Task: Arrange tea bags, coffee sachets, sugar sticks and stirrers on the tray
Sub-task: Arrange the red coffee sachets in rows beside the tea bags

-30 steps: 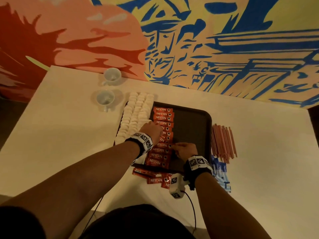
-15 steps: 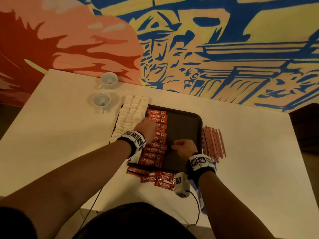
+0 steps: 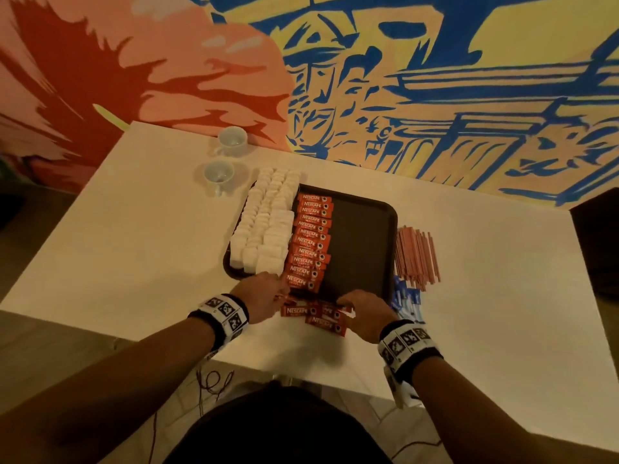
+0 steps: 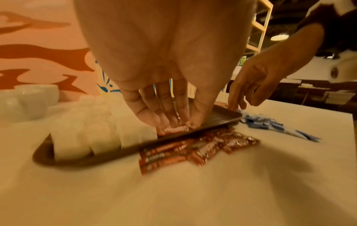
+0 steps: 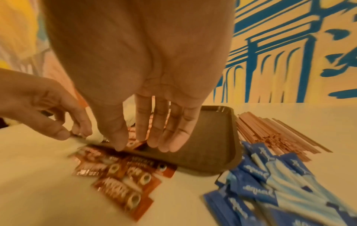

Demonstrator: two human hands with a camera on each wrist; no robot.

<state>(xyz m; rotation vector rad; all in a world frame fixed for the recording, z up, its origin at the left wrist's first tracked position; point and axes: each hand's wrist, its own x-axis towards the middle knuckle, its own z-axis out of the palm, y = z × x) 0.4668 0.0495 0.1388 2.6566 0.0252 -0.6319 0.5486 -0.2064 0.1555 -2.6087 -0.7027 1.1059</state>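
Now, line by line, how my hands and the things lie:

Left hand: it has come back from the middle of the coffee row to the tray's near edge. My fingers point down, close together, tips pressing the nearest sachet of the row; I cannot tell whether they pinch it.

Right hand: a second ago it lay on the tray's bare floor; now it hovers over the near rim, above the loose sachets. The fingers hang straight and slightly spread, holding nothing.

Tray: dark, on the white table; its right half is bare, as it was before.

Tea bags: white, in rows filling the tray's left side, unchanged.

Coffee sachets: red, one overlapping column on the tray just right of the tea bags, running from far edge to near edge. With my hands drawn back the whole column shows.

Loose sachets: a small red heap on the table, touching the tray's near rim, between my two hands, where it lay earlier.

Sugar sticks: blue, a pile on the table at the tray's near right corner, not moved.

Stirrers: a bundle on the table just beside the tray's right rim, not moved.

Cups: two white ones on the table beyond the tray's far left corner.
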